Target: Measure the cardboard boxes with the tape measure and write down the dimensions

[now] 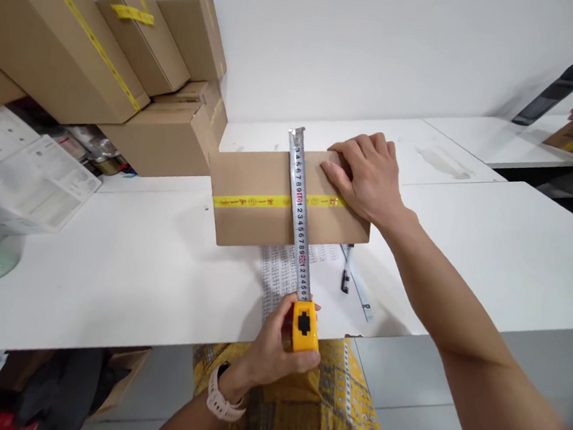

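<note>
Fingers of your left hand [269,348] are clenched round the yellow tape measure [305,326] at bottom centre. From there its blade [299,209] runs straight up the frame, across the short way of the box [245,228], whose long axis lies left to right. Your right hand [367,178] lies flat and released on the box's right end, just beside the blade. Black numerals read on the blade, with a red 10 over the yellow strip [252,202] and a red 20 below the near edge. The strip's red marks and the sheet [278,274] under the box are too small to read.
</note>
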